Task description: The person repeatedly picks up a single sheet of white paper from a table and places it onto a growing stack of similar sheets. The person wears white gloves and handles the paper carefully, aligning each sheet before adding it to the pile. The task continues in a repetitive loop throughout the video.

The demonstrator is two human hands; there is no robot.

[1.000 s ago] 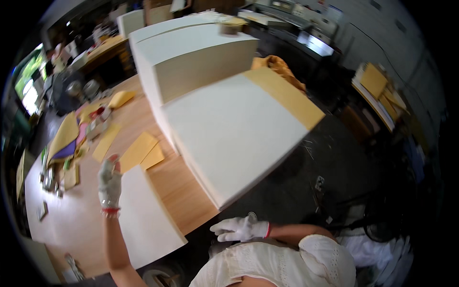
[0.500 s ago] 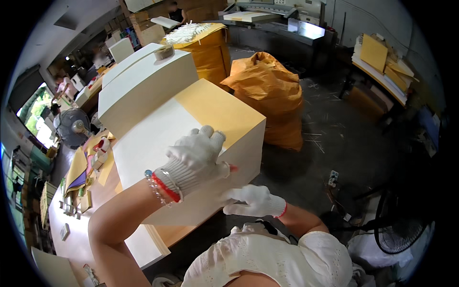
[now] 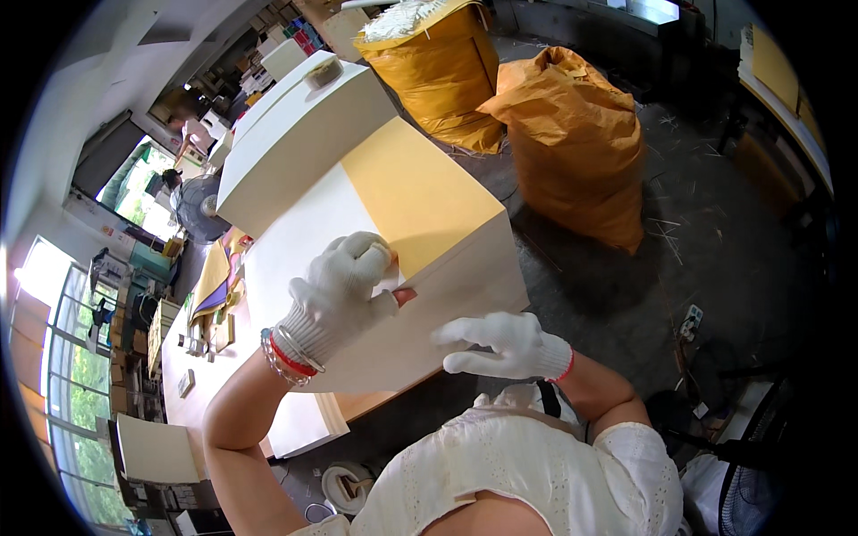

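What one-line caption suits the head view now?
Gloved left hand at the edge of a white stack partly topped with a yellow sheet, gloved right hand nearby.

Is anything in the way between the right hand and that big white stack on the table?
Nothing visible stands between the right hand and the white stack. The left hand is at the stack's upper near edge, left of that gap.

Gloved hands (image 3: 340, 286) (image 3: 505, 347): two, dial centre. Sacks (image 3: 438, 85) (image 3: 574, 147): two, twelve and two o'clock. Tape roll (image 3: 323, 74): one, eleven. Fans (image 3: 195, 214) (image 3: 749, 487): two, nine and four.
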